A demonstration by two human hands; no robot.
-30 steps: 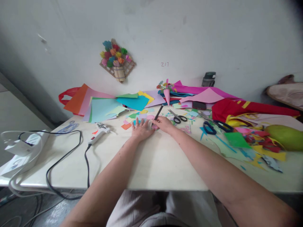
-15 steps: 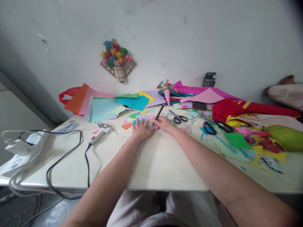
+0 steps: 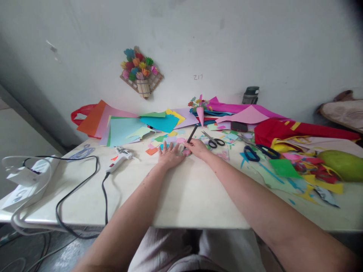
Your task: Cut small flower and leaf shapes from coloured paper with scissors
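Observation:
My left hand [image 3: 169,155] lies flat on the table with fingers spread, pressing down on small paper pieces near the table's middle. My right hand [image 3: 198,147] is closed round a black pencil [image 3: 192,133], its tip down on a small pink paper piece [image 3: 185,152] right beside my left hand's fingers. The pencil's upper end tilts away from me, toward the wall. Loose coloured paper scraps [image 3: 159,140] lie just beyond both hands.
A white glue gun [image 3: 118,160] with a black cord lies to the left. Scissors [image 3: 213,140] and blue-handled scissors [image 3: 259,151] lie to the right. Coloured paper sheets [image 3: 127,126] are stacked along the wall. Red cloth [image 3: 283,130] and a green fruit [image 3: 342,164] sit at right. A power strip [image 3: 22,177] rests at the left edge.

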